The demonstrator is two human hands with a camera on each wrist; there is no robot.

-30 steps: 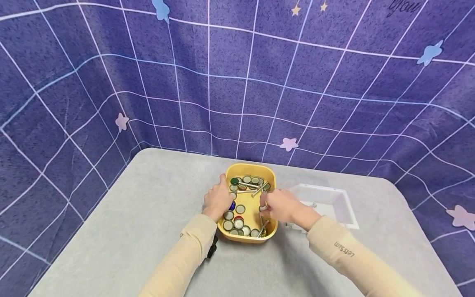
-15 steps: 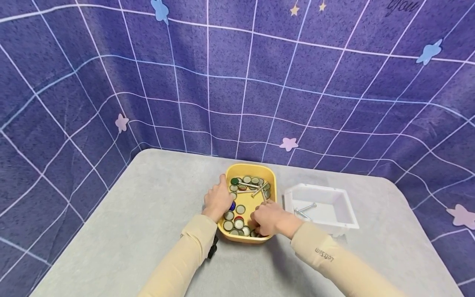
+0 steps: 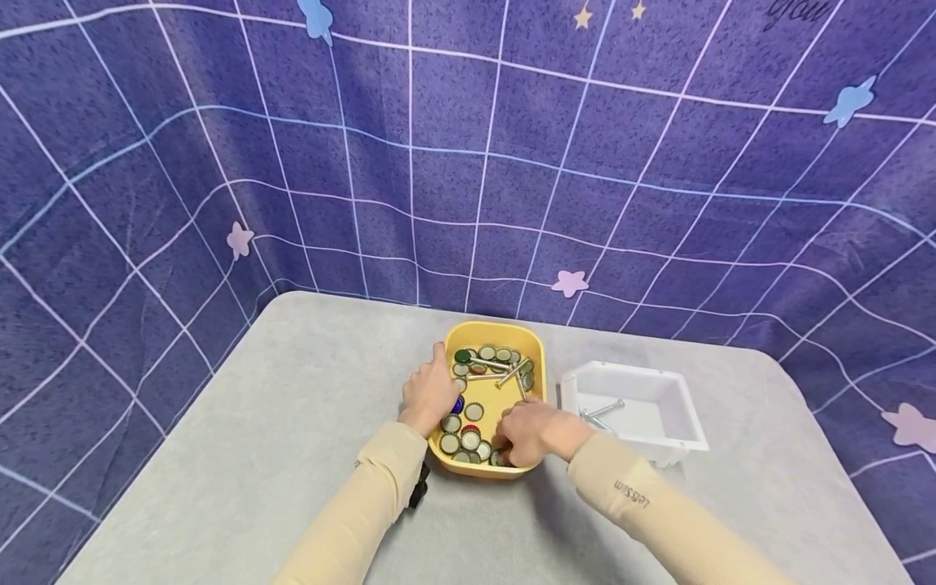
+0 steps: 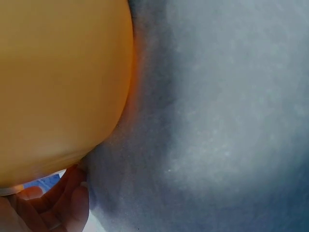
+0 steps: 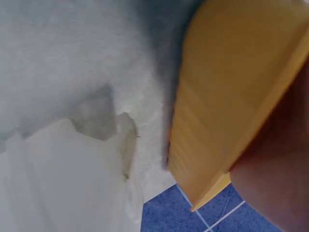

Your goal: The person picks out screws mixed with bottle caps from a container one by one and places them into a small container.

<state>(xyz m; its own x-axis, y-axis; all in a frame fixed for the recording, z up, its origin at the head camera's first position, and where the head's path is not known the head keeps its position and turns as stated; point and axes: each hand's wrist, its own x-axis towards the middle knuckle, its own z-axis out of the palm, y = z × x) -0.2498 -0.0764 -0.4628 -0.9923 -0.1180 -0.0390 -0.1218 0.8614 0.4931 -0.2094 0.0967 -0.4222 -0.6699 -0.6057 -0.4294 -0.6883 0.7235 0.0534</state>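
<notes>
Two cream sleeves [image 3: 347,504] reach in from the near side, with a black piece [image 3: 418,487] under the left wrist that is too small to make out. The right hand [image 3: 528,432] dips into the near right corner of the yellow tub [image 3: 494,327], fingers bent down. The left hand [image 3: 430,396] grips the tub's left wall, thumb side at the rim and fingers against the outside, probably so it won't slide while the other one works in it.

The tub sits between the hands on the grey desk [image 3: 322,366]. Crown caps [image 3: 474,412] line its near end and left side, with more at the far end, where bolts [image 3: 486,377] lie crossed over them; part of the floor shows bare. Just right of the tub is a white bin [image 3: 682,398] with a couple of bolts in it, likely set there to be in the right arm's easy reach. A purple cloth [image 3: 439,179] hangs behind.

The right fingertips are hidden, so I cannot tell whether they pinch anything. The wrist views show mostly outer walls; the right one cuts off bin and hand alike.
</notes>
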